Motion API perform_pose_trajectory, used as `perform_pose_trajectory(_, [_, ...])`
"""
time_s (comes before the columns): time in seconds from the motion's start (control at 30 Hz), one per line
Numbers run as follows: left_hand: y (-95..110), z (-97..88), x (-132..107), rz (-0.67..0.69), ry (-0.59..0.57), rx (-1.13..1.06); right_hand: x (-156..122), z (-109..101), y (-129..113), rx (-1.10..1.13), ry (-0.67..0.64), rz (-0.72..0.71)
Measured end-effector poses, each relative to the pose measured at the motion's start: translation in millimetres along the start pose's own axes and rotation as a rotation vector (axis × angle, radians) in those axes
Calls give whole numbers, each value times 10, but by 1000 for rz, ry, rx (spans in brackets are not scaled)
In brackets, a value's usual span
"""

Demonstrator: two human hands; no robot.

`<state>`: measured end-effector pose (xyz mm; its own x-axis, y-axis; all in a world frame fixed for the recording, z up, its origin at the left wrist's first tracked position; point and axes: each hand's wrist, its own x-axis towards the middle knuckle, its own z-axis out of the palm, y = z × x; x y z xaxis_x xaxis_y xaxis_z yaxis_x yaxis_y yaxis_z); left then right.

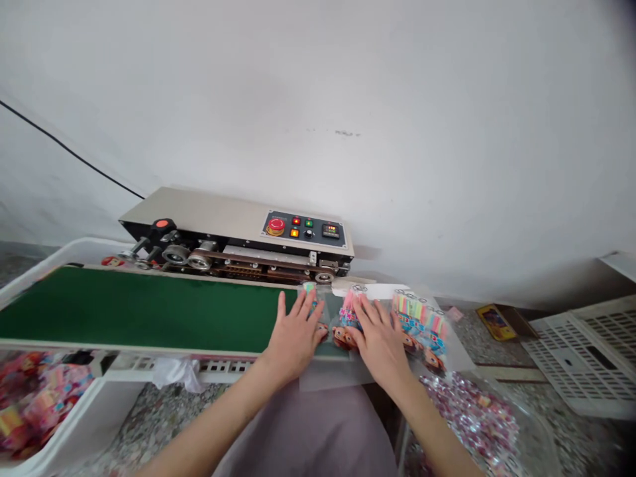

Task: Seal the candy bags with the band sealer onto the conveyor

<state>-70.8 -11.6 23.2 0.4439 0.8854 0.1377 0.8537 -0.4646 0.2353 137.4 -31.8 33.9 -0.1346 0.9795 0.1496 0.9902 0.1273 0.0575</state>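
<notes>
My left hand [294,338] lies flat with spread fingers over a clear plastic bag [309,287] at the right end of a green conveyor belt [163,308]. The bag's contents are mostly covered by my fingers. My right hand [380,341] rests palm down on another clear bag [345,318] with pink and blue pieces and a printed cartoon figure. Right beside it, several more bags [420,318] with pastel strips lie overlapping on a pale sheet [460,358]. Behind the belt stands a band sealer [223,215] with rollers along its front.
A control panel [304,228] with lit buttons is on the sealer. White bin [106,411] at lower left holds filled packets. At lower right is a clear sack [477,417] of shiny pink pieces. A yellow box [497,322] and white crate [591,358] stand right.
</notes>
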Motion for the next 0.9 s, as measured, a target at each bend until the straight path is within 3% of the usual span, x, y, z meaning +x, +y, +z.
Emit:
perform_pose_trajectory(0.13, [23,-170,50,-50,-24,10,7,-49,-6,-40,46,-16])
perform_pose_trajectory(0.23, [144,-126,126,165,-76,-70,26,-56,45,-67,19,-55])
perform_pose_trajectory(0.33, [228,-17,163,316,-115,-133,34,-36,112,-118,40,32])
perform_pose_trajectory(0.57, [327,-22,215,243,-46,-86,-14,-24,151,-67,38,1])
perform_pose_trajectory(0.7, [362,39,233,274,-10,-92,195,-72,148,101,53,25])
perform_pose_trajectory(0.9, [351,137,161,274,-13,-77,680,-27,146,370,-32,15])
